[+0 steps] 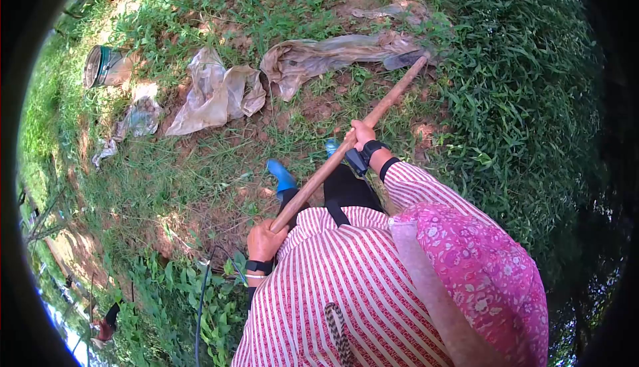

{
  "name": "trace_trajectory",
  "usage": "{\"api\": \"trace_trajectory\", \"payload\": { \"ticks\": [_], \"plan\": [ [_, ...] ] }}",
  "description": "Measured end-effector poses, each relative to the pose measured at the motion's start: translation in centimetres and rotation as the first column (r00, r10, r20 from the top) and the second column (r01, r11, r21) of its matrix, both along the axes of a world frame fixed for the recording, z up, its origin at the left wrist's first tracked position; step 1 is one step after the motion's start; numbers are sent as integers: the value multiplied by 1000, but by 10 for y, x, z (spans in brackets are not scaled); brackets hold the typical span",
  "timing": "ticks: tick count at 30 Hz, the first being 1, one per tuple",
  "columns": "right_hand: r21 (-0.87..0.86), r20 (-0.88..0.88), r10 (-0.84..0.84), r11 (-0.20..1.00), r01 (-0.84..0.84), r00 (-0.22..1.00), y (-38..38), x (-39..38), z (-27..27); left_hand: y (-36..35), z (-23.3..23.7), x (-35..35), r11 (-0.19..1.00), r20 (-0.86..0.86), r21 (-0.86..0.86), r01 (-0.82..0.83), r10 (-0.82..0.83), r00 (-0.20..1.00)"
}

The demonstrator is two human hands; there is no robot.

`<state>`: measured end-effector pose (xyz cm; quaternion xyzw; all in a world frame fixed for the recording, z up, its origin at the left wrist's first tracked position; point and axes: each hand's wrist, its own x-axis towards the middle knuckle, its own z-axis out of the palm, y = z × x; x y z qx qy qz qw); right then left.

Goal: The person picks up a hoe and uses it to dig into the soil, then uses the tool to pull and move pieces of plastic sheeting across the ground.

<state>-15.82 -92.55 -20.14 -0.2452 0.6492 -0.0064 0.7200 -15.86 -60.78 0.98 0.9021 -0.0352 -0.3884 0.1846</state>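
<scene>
A long wooden-handled hoe [319, 175] slants across my body from lower left to upper right. My left hand [267, 239] is closed round the handle's near end, by my waist. Farther along, my right hand [363, 135] wraps the middle of the handle. The hoe's grey metal blade [403, 59] is at the far end, against the right end of a dirty, crumpled plastic sheet [299, 64] on the soil. Leaves partly hide the sheet's far edge.
Another torn plastic sheet [213, 94] and a clear scrap [140, 115] lie on the left. Beyond them a bucket [106, 66] rests on its side. Dense tall grass [512, 80] borders the right. My blue boots [282, 175] stand on grassy soil. Leafy plants [170, 294] grow at lower left.
</scene>
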Motion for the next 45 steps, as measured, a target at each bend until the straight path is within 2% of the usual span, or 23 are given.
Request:
{"api": "trace_trajectory", "payload": {
  "ticks": [1,2,3,4,5,6,9,11,13,15,19,21,23,27,29,31,33,35,37,41,42,43,45],
  "plan": [
    [68,36,150,986,-152,988,29,-7,-22,19,11,-6,996,-5,84,-22,23,1000],
    [214,8,55,975,-55,998,69,-8,-22,43,26,-11,994,8,106,-34,33,999],
    [144,-67,92,986,-82,993,107,-5,-5,62,45,-13,978,53,209,-11,-1,999],
    [245,-53,36,969,-22,998,147,-18,-44,82,55,-16,969,122,244,-45,16,992],
    [366,15,42,929,-44,999,151,-16,6,92,68,-13,962,149,265,-61,21,989],
    [484,1,29,875,-26,1000,162,-16,12,107,71,-10,956,179,287,-68,16,984],
    [528,-7,46,848,-35,999,171,-10,22,127,69,8,962,256,269,-37,-34,966],
    [491,3,79,868,-70,997,164,-9,2,118,60,18,954,204,297,-49,-13,979],
    [301,-12,0,954,3,1000,138,-14,-11,116,31,20,983,170,185,15,-47,984],
    [239,6,-38,970,35,999,90,-16,-3,86,8,19,994,212,104,28,-49,976],
    [54,95,-85,995,80,992,2,-22,12,14,-5,21,993,157,-67,95,-83,984],
    [34,70,-104,994,102,992,-21,-22,16,-1,-10,17,985,119,-131,109,-94,988],
    [18,79,-56,998,55,995,-15,-25,7,6,-12,13,979,113,-167,120,-102,988],
    [139,28,50,989,-53,998,73,-21,-21,61,10,11,997,164,39,73,-79,983],
    [233,-3,23,972,-22,1000,132,-27,-33,92,32,12,984,188,163,66,-97,977],
    [353,-15,-27,935,31,1000,167,-35,-25,122,35,9,982,230,185,34,-77,970],
    [371,-23,18,929,-8,1000,178,-43,-27,141,32,9,975,224,208,74,-121,967],
    [397,-29,69,916,-51,997,178,-39,-27,137,31,4,974,194,221,51,-95,976],
    [244,-170,-18,968,60,985,162,-38,-24,132,15,-5,994,149,108,-35,19,989],
    [89,-95,-19,996,28,995,91,-27,-2,95,-23,-12,998,194,66,3,-16,981],
    [78,-18,-45,996,46,999,72,-26,-18,82,-26,-10,998,195,61,2,-14,981],
    [35,-42,-4,999,5,999,54,-16,-3,68,-28,-7,1000,195,-1,-14,14,981],
    [-8,-13,-59,998,59,998,32,2,7,50,-28,-1,998,189,-59,-30,41,981]
  ]
}}
